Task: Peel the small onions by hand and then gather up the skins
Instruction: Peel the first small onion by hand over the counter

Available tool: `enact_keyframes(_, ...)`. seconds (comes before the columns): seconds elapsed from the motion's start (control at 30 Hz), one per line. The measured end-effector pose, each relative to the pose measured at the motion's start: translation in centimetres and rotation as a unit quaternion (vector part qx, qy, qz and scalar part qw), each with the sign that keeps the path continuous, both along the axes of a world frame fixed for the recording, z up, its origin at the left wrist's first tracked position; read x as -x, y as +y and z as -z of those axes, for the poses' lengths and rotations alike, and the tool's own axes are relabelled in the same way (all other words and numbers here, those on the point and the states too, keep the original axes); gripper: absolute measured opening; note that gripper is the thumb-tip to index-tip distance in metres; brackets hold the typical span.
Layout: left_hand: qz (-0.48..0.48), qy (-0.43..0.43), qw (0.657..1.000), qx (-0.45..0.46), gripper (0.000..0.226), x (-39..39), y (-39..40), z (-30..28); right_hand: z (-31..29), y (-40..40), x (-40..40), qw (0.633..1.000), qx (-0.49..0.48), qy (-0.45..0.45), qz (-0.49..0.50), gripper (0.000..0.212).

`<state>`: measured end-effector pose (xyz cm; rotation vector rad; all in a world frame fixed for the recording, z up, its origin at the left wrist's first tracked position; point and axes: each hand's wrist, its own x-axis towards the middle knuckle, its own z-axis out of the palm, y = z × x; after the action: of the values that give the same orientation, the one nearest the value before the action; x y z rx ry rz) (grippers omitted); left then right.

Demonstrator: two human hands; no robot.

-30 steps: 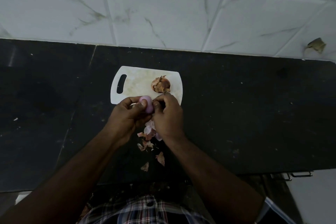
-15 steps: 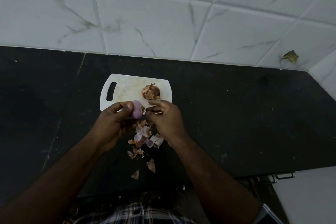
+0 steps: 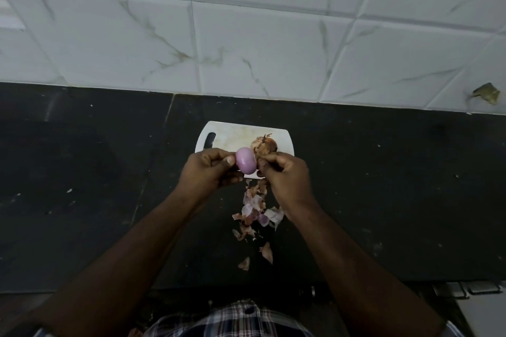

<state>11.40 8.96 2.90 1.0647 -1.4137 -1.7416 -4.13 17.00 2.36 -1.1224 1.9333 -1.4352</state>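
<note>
Hands meet over the near edge of the white cutting board (image 3: 219, 134). Left hand (image 3: 208, 172) pinches the peeled purple onion (image 3: 246, 163) between thumb and fingers, right hand (image 3: 284, 175) has its fingertips curled against the onion's right side, so part of the board is hidden. An unpeeled onion (image 3: 264, 144) sits on the board's right half, just behind the right hand. Loose skins (image 3: 256, 212) trail toward the black counter's (image 3: 383, 186) front edge. White marbled tiles (image 3: 246, 35) behind it.

Peeled pink onion (image 3: 245, 163) held above board; unpeeled onion (image 3: 265, 145) behind; skins (image 3: 256, 210) scattered.
</note>
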Motion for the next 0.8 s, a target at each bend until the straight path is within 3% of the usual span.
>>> enact_keyframes(0.07, -0.007, -0.039, 0.997, 0.064, 0.013, -0.1, -0.1, 0.0, -0.3, 0.1, -0.1, 0.996, 0.002, -0.086, -0.035, 0.02)
enact_keyframes(0.13, -0.006, -0.091, 0.987, 0.133, 0.022, 0.0, 0.2, 0.1, -0.7, 0.3, -0.1, 0.983, -0.043, -0.141, -0.106, 0.044)
enact_keyframes(0.27, 0.016, -0.212, 0.948, 0.238, 0.036, -0.1, 0.4, -0.1, -1.7, 0.6, -0.1, 0.982, -0.079, 0.015, -0.171, 0.026)
enact_keyframes(0.33, 0.03, -0.203, 0.961, 0.187, 0.044, 0.1, 0.2, -0.2, -1.4, 1.0, 0.0, 0.984, -0.057, 0.039, -0.167, 0.025)
enact_keyframes(0.4, 0.019, -0.15, 0.986, 0.067, 0.049, 0.8, 0.0, -0.2, -0.9, 1.6, -0.3, 0.985, -0.021, 0.082, -0.15, 0.031)
enact_keyframes(0.5, -0.04, -0.086, 0.987, -0.127, 0.051, 0.4, -0.6, 0.3, -0.3, 2.3, -0.1, 0.993, 0.022, 0.031, -0.11, 0.029)
enact_keyframes(0.57, -0.008, -0.133, 0.984, -0.121, 0.049, -0.7, -0.8, 1.3, -0.3, 2.4, 0.7, 0.993, -0.018, -0.056, -0.107, 0.039)
enact_keyframes(0.7, 0.136, -0.147, 0.979, -0.045, 0.014, -0.8, 0.3, 1.6, 1.1, 2.0, 1.3, 0.966, -0.059, -0.234, -0.094, 0.02)
enact_keyframes(0.8, 0.179, -0.062, 0.981, -0.05, 0.046, -0.3, 0.7, 1.8, 1.9, 1.8, 1.2, 0.956, -0.056, -0.275, -0.081, 0.019)
